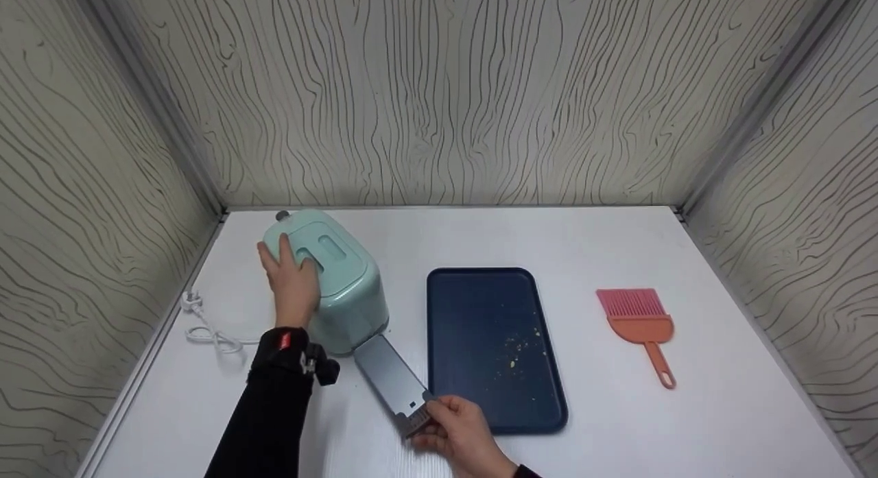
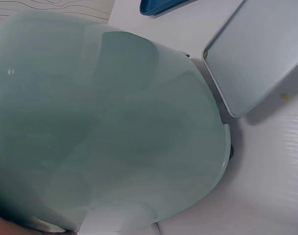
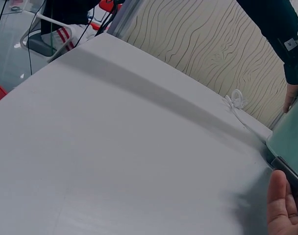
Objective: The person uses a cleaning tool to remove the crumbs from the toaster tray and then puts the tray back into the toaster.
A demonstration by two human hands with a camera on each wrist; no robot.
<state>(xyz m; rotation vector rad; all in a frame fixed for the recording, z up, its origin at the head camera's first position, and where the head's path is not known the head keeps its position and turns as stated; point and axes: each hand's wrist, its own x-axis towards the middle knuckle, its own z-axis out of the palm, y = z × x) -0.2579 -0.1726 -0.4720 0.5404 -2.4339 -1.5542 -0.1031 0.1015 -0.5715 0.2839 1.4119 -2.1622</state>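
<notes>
A mint-green toaster [image 1: 353, 310] stands at the left of the table, its lidded top facing up. My left hand [image 1: 293, 286] rests on that top with its fingers spread. From the toaster's near end a flat metal crumb tray [image 1: 389, 372] sticks out, its inner end at the toaster's base. With thumb and fingers my right hand [image 1: 461, 428] pinches the dark handle end of this tray. The left wrist view is mostly filled by the toaster's glossy side [image 2: 139, 122], with the crumb tray [image 2: 257, 54] beyond. In the right wrist view, my right hand [image 3: 284, 210] shows only partly.
A dark blue baking tray [image 1: 473, 341] with scattered crumbs [image 1: 518, 351] lies right of the crumb tray. Farther right is a small orange dustpan [image 1: 641, 327] with a pink brush [image 1: 630, 302]. The toaster's white cord and plug [image 1: 206, 330] lie at the left edge.
</notes>
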